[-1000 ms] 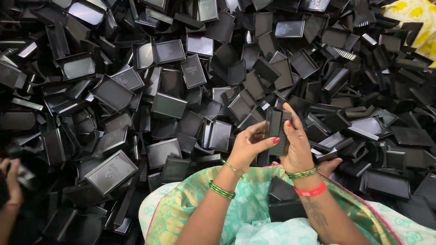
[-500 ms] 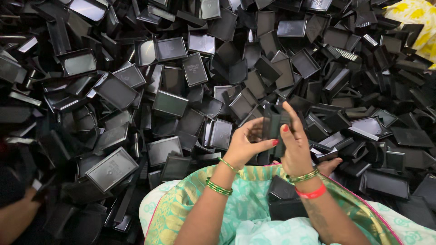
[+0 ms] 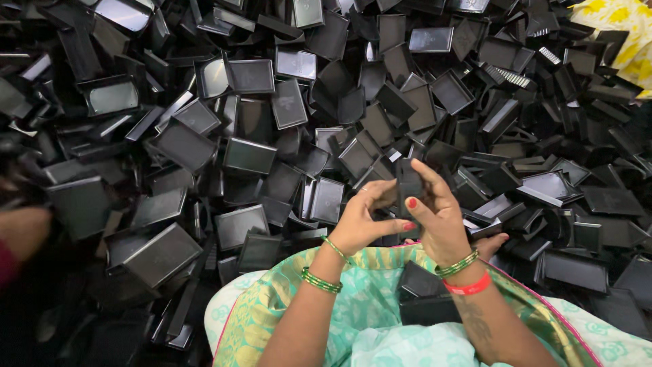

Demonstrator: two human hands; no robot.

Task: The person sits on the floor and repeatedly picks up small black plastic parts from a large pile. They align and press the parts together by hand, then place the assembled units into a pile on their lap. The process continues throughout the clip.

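Centrally, just above the lap, a small black tray [image 3: 409, 185] is held upright between both hands, its long axis running roughly vertically, away from the body. The tray lies directly between the two grips, so neither hand is farther from it; both are already touching it. The left hand [image 3: 363, 221] is pressed against the tray's left side, with its fingers curled and the thumb laid across toward the right. The right hand [image 3: 441, 221] is closed around the right side, with its fingers [image 3: 435, 178] extended up the tray's edge and the red-nailed thumb pressed on the near face. Both grips are thus pinched on the tray rather than spread. Both wrists are bent upward from forearms that rise out of the lower edge of the view, with green bangles [image 3: 321, 280] worn on the left and a red band [image 3: 468, 285] on the right.

More black trays are stacked in the lap [image 3: 422, 292] on green patterned cloth [image 3: 353, 299] (their number cannot be told). Beyond the hands, a deep heap of like trays [image 3: 251, 156] is spread across the whole view. Another person's blurred arm [image 3: 20, 234] is seen at the left edge, well apart.
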